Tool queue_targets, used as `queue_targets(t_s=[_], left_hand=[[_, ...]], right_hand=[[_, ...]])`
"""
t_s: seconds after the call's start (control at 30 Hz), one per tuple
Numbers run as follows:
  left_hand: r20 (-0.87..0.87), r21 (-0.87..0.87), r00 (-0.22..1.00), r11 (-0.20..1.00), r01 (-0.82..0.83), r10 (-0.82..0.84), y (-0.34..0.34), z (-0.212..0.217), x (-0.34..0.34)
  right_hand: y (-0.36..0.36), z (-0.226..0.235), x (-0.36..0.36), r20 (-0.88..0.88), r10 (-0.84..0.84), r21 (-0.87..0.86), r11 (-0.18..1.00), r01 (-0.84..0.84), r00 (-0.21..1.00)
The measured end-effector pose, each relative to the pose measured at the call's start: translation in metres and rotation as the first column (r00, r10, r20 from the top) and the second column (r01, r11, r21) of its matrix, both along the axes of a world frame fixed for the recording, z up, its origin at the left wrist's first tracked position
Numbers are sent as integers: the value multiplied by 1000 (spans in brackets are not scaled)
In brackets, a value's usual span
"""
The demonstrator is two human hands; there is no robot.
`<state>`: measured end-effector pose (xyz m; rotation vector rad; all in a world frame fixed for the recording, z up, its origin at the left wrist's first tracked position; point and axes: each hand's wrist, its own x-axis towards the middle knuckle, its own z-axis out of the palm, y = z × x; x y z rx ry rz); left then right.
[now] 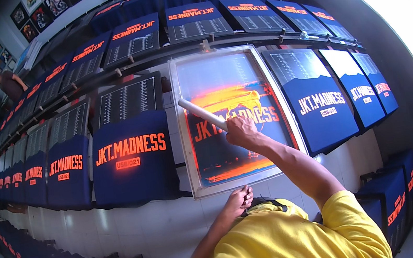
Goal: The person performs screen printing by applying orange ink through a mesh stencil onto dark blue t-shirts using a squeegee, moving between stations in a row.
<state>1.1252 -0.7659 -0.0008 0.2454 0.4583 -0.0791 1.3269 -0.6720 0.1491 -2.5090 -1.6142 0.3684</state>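
A screen-printing frame [186, 147] with a pale rim lies in front of me. Bright orange ink [212, 96] is smeared across its mesh, thickest in the upper half and along the near end. My right hand [242, 130] is closed around one end of a squeegee [203, 113], a long pale bar slanting over the mesh to the frame's left rim. Close to my body, my left hand [238, 199] has its fingers curled at the frame's near edge. Whatever it may hold is hidden.
Navy shirts with orange print, one [132, 166] beside the frame, lie on boards to the left. A shirt [320, 113] with paler print lies to the right. More boards [197, 22] line the far side. Another person [11, 85] stands far left.
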Motion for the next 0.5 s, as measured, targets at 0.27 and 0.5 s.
queue_targets(t_s=[0.27,0.5], left_hand=[[-29,21,999,1000,-17,17,0,8,0],[-24,43,1000,999,-8,9,-4,4,0]], right_hand=[[-6,12,56,57,-49,-19,999,50,997],[-8,18,124,-9,18,263,965,-15,1000]])
